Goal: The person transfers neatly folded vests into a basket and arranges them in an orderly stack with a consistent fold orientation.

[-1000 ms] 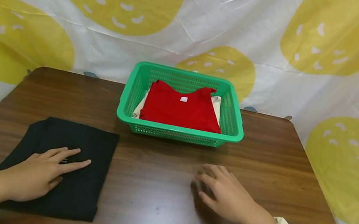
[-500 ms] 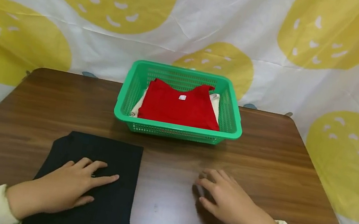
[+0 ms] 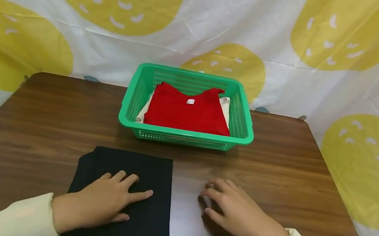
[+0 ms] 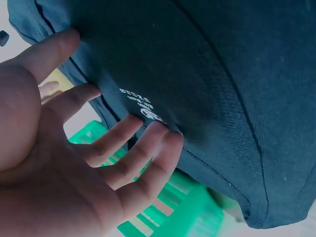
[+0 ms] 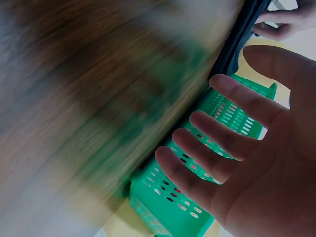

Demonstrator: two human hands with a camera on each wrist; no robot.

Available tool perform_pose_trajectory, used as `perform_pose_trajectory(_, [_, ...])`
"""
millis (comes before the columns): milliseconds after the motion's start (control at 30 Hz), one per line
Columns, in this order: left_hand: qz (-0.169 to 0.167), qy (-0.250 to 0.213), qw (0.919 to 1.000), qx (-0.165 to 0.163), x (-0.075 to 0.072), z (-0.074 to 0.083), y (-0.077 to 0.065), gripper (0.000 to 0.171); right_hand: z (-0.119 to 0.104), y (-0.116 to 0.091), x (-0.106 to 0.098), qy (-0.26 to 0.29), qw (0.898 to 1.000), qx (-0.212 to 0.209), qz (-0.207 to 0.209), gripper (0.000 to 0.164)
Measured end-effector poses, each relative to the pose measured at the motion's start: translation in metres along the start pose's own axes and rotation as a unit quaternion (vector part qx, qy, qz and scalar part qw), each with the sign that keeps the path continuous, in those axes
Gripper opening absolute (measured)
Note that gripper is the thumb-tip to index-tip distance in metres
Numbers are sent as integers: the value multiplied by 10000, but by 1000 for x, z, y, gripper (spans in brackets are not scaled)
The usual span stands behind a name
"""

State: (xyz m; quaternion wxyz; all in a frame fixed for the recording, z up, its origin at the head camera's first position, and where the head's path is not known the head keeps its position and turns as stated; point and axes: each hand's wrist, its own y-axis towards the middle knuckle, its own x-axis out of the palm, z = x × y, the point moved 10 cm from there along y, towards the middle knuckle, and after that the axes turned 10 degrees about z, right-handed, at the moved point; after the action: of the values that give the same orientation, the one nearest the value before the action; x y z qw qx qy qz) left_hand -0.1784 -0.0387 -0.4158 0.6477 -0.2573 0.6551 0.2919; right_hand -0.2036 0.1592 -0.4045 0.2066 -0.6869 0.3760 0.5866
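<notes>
A folded black shirt (image 3: 150, 220) lies flat on the table, left of centre in the head view. My left hand (image 3: 100, 199) rests on top of it with fingers spread. In the left wrist view those fingertips (image 4: 170, 143) press the cloth beside a small white print (image 4: 148, 113) inside the neckline. To the right of the shirt, my right hand (image 3: 237, 211) hovers low over the wood with relaxed, slightly bent fingers and holds nothing. The right wrist view shows its fingers (image 5: 187, 173) apart, the basket behind them.
A green plastic basket (image 3: 185, 133) stands at the back middle of the brown table (image 3: 55, 112). Inside it a folded red shirt (image 3: 190, 114) lies over a cream-coloured cloth (image 3: 225, 106). A white curtain (image 3: 109, 54) with yellow fruit shapes hangs behind the table.
My left hand has slid the black shirt to the right and slightly nearer across the table, fingers on top throughout. My right hand stays in nearly the same spot.
</notes>
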Motion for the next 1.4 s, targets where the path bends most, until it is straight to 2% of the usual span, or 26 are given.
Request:
perform_pose_trajectory(300, [-133, 359, 9989, 266, 4, 32, 36, 68, -3, 5, 6, -53, 9999, -69, -59, 35])
perform_pose_trajectory(533, [-221, 695, 9967, 352, 8, 54, 61, 65, 6, 11, 6, -123, 9998, 160, -35, 36])
perform_pose_trajectory(667, [-223, 868, 9949, 471, 10, 66, 68, 64, 13, 12, 1, -268, 9988, 377, 132, 35])
perform_pose_trajectory(800, [-279, 778, 9954, 477, 8, 68, 69, 63, 18, 16, -7, -412, 9962, 605, 462, 31])
perform_pose_trajectory(900, [-319, 337, 9981, 395, 5, 60, 65, 60, 18, 19, -10, -457, 9947, 697, 610, 31])
perform_pose_trajectory(1000, [-209, -234, 9991, 268, -5, 43, 59, 57, 17, 24, -10, -477, 9944, 700, 624, 38])
perform_pose_trajectory(1100, [9, -613, 9981, 79, -20, 18, 51, 58, 16, 30, -9, -443, 9950, 682, 587, 44])
perform_pose_trajectory(1200, [214, -742, 9969, -142, -32, -13, 45, 61, 16, 35, -8, -387, 9956, 670, 522, 50])
perform_pose_trajectory(1300, [99, -882, 9951, -435, -30, -42, 40, 62, 18, 39, -2, -274, 9968, 683, 312, 56])
perform_pose_trajectory(1400, [-250, -1108, 9906, -762, -19, -62, 38, 61, 20, 41, 6, -69, 9975, 705, 23, 63])
